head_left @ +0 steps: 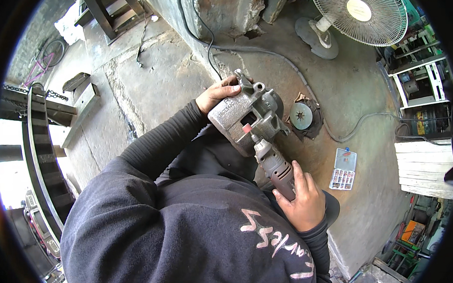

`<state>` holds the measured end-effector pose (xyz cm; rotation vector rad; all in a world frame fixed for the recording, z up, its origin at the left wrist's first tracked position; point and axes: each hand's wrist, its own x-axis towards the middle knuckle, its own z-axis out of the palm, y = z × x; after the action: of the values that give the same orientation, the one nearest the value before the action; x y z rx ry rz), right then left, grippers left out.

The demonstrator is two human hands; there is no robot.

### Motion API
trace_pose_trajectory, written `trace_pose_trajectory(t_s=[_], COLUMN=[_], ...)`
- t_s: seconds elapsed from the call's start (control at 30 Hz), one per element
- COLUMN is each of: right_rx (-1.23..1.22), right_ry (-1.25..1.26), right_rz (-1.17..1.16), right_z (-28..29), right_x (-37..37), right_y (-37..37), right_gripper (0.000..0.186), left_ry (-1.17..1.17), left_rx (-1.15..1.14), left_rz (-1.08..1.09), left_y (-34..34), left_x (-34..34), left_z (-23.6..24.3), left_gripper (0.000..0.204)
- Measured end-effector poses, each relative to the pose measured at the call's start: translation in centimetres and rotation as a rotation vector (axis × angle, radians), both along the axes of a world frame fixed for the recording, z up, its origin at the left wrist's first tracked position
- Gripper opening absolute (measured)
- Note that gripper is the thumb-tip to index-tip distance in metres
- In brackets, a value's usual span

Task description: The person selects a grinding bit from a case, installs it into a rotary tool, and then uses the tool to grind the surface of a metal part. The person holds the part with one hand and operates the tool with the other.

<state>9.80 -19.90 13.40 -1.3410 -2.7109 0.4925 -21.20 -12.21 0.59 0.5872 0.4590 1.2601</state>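
A grey cast metal housing, like a brake caliper [234, 122], is held up at the centre of the head view, above my lap. My left hand [220, 96] grips its upper left, fingers wrapped over the edge and thumb on top. In my right hand [302, 204] is a dark grey rotary tool [271, 165] with a small pinkish-red bit [247, 128] at its tip. The bit sits at the housing's opening near its middle; whether it touches the metal I cannot tell. My right fingers wrap the tool's lower body.
A floor fan [359, 12] stands upper right. A round metal disc [301, 115] on dark cloth and a parts box [342, 179] lie on the concrete floor [119, 80]. Cables [283, 55] cross it. Shelving [424, 84] lines the right; a metal ramp [40, 158] and wooden beam [78, 111] are left.
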Motion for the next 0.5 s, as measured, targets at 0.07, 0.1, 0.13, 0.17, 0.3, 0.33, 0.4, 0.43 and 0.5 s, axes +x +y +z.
trace_pose_trajectory(t_s=[0.07,0.1,0.13,0.17,0.3,0.33,0.4,0.43,0.5], right_rx=[0.037,0.053,0.039,0.022,0.009,0.027,0.058,0.037,0.0], right_ry=[-0.024,-0.042,-0.049,-0.062,-0.107,-0.115,-0.129,-0.14,-0.154], right_rz=[0.022,0.032,0.045,0.057,0.108,0.087,0.046,0.068,0.113], right_z=[0.4,0.7,0.9,1.2,2.1,2.2,2.3,2.5,2.7], right_x=[-0.3,-0.4,-0.5,-0.5,-0.8,-0.8,-1.0,-1.0,-1.0], right_y=[0.2,0.3,0.3,0.3,0.3,0.2,0.3,0.2,0.2], right_gripper=[0.074,0.074,0.074,0.074,0.074,0.074,0.074,0.073,0.073], left_ry=[0.004,0.022,0.039,0.043,0.031,0.021,0.001,-0.001,-0.007], left_rx=[-0.008,-0.019,-0.032,-0.036,-0.035,-0.031,-0.033,-0.042,-0.031], left_rz=[0.006,0.012,0.017,0.011,-0.008,-0.01,0.004,0.013,0.009], left_y=[0.1,0.1,0.1,0.1,0.1,0.2,0.1,0.1,0.1], left_x=[0.1,0.1,0.1,0.0,-0.2,-0.1,0.0,0.0,0.1], left_z=[0.0,0.0,0.0,0.0,-0.2,-0.3,-0.4,-0.4,-0.3], left_gripper=[0.054,0.059,0.065,0.065,0.065,0.064,0.064,0.064,0.064])
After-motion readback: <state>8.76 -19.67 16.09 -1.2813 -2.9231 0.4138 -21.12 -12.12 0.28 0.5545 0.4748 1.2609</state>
